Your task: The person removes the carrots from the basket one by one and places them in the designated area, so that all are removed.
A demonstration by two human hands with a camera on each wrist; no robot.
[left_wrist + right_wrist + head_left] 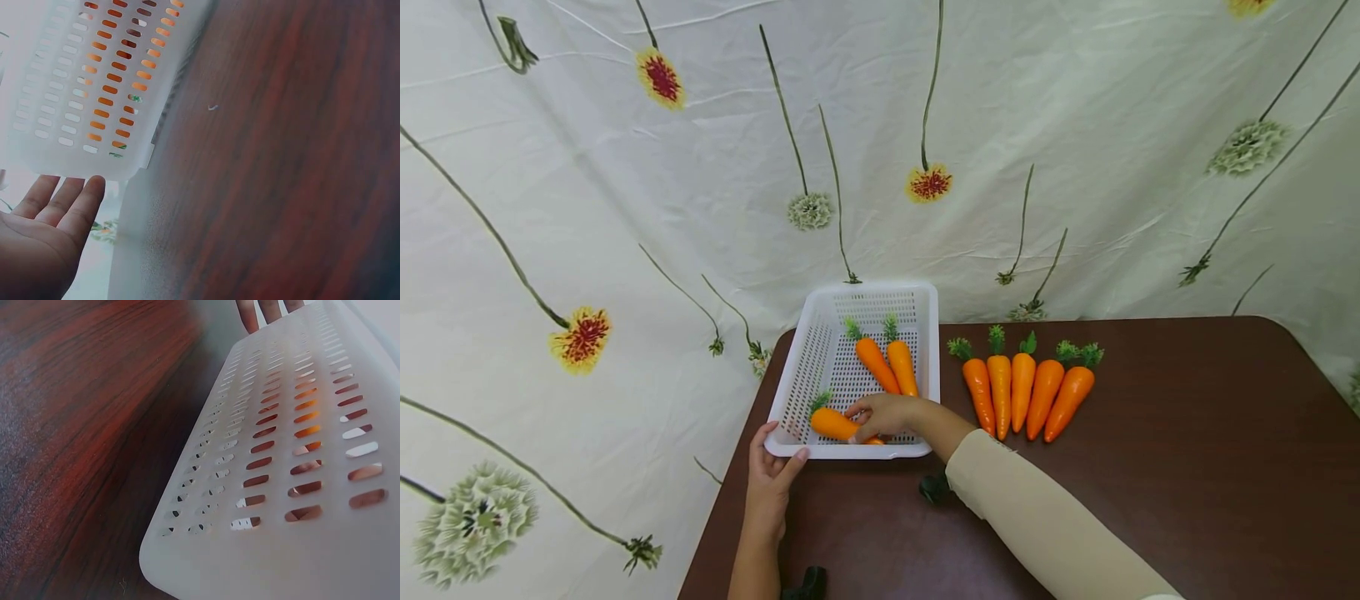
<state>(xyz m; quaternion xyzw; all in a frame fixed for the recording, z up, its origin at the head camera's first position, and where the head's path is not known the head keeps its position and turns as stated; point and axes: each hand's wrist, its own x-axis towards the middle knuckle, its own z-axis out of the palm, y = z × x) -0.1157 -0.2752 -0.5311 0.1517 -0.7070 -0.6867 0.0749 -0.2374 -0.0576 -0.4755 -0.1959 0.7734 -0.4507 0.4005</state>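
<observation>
The right hand [887, 414] appears to pinch the front carrot [831, 424] inside the basket, near its front wall; smooth and tapered, that carrot could slip or roll if the hold sits too far toward the narrow end; the forearm, crossing the basket's near right corner, might snag the rim and drag it; the left hand [767, 479] touches the near left corner of the white basket [853, 451], fingers fairly straight, thumb spread apart, so a hard knock could skew it; the right hand reaches in from the lower right, its back upward; deeper inside lie two carrots [877, 365], leafy tops away; outside, five carrots [1022, 392] fan out on the table [1195, 450], right of the basket.
</observation>
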